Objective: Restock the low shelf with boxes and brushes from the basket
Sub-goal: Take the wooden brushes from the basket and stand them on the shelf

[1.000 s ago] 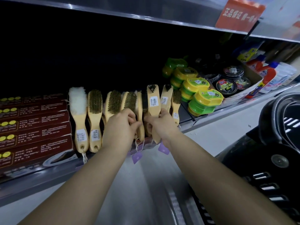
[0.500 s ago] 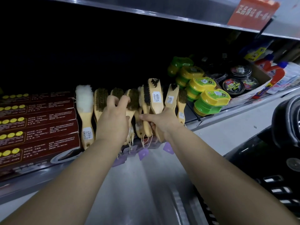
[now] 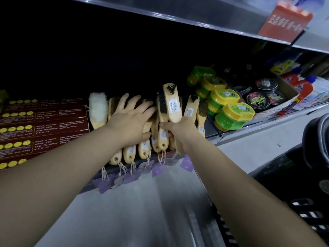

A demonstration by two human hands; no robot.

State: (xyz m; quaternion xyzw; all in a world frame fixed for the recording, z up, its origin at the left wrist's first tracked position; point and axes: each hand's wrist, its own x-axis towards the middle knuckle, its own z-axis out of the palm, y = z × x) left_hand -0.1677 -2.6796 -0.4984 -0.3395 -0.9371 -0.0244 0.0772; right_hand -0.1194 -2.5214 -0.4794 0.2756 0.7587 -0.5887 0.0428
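My left hand (image 3: 130, 122) lay flat on pale wooden-handled brushes (image 3: 129, 154) lining the low metal shelf (image 3: 216, 138); my right hand (image 3: 179, 131) gripped a black-bristled wooden brush (image 3: 171, 104) there. Dark red cardboard boxes (image 3: 44, 125) sat stacked; I judged restocking nearly done.

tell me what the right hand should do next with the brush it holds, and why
Probably lower the brush into the row of brushes, handle forward like the rest. The right hand grips it by the handle, raised above the others, while the left hand lies flat with spread fingers on the neighbouring brush heads, seemingly steadying them.
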